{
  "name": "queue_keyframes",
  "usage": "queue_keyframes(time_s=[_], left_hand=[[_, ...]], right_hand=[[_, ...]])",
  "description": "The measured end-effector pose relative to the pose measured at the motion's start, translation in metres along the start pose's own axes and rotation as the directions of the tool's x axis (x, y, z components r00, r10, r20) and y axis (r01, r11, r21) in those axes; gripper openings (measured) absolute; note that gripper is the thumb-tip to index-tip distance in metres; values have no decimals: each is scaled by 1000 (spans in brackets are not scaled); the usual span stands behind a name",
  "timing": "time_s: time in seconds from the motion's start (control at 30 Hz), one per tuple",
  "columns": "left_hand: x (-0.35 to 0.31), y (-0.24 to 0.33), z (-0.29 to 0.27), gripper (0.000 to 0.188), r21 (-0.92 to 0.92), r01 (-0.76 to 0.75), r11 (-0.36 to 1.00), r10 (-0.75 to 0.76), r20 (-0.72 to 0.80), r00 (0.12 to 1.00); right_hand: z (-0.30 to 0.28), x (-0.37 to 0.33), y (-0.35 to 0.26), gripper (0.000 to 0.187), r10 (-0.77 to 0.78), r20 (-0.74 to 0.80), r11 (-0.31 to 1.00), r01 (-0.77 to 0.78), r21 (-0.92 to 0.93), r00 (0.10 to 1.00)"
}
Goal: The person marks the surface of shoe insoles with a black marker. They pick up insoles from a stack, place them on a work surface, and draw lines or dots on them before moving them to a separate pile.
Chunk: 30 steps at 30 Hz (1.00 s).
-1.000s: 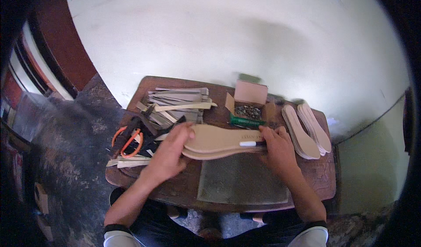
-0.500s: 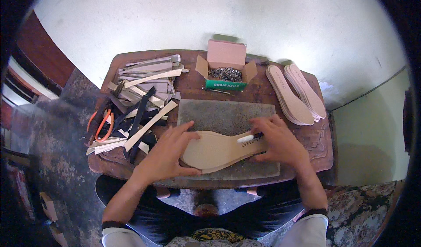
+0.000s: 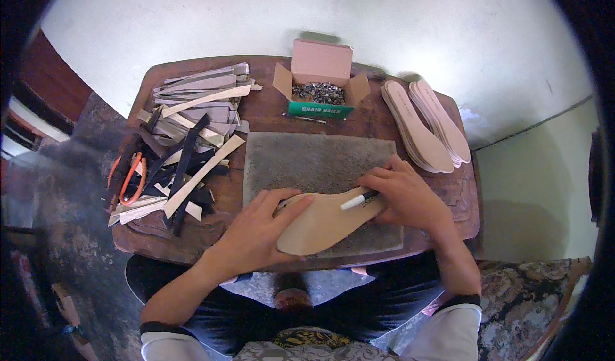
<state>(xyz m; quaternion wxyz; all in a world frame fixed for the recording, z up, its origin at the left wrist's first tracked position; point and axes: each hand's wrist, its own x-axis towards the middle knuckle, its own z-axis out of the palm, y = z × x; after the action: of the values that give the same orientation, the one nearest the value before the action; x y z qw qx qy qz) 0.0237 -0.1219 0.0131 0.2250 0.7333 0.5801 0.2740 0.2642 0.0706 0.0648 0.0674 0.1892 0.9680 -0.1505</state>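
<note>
A beige shoe insole (image 3: 323, 223) is held between my two hands over a grey slab (image 3: 288, 159), its wide end toward my left. My left hand (image 3: 253, 229) is closed on the wide end, fingers over the far edge and thumb side near the front edge. Another pale edge shows by the left fingertips; whether it is a second insole I cannot tell. My right hand (image 3: 410, 194) grips the narrow end, with a white-and-black marker pen (image 3: 355, 201) sticking out from its fingers over the insole.
A green box of metal nails (image 3: 320, 108) stands open behind the slab. Stacked insoles (image 3: 419, 133) lie at the back right. At the left are material strips (image 3: 208, 175), a bundle of grey strips (image 3: 205, 92) and orange-handled scissors or pliers (image 3: 134, 181) on the wooden table (image 3: 144, 239).
The insole has turned and tilted, its wide end swinging nearer to me. My left fingers have moved over its far edge. The whole view has shifted slightly.
</note>
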Motion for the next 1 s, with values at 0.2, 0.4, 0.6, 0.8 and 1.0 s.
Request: queue_keyframes(time_s=[0.2,0.4,0.6,0.8,1.0], left_hand=[[-3,2,4,89,-46,20,999,-22,-25,999],[-7,-8,8,88,53,-47,998,47,-6,999],[-3,-6,2,87,-103,-19,994,18,-6,1000],[-5,-5,12,93,-40,-26,999,24,-44,999],[-10,-2,7,90,-80,-20,997,13,-95,995]], right_hand=[[2,-4,-2,66,38,-19,997,-40,-69,999],[1,-4,1,68,70,-4,996,-70,-52,998],[1,-4,-1,69,102,7,992,-102,-75,995],[-1,-10,-2,75,151,-49,987,-153,-43,987],[-37,-28,-29,68,229,-248,958,-173,228,941]])
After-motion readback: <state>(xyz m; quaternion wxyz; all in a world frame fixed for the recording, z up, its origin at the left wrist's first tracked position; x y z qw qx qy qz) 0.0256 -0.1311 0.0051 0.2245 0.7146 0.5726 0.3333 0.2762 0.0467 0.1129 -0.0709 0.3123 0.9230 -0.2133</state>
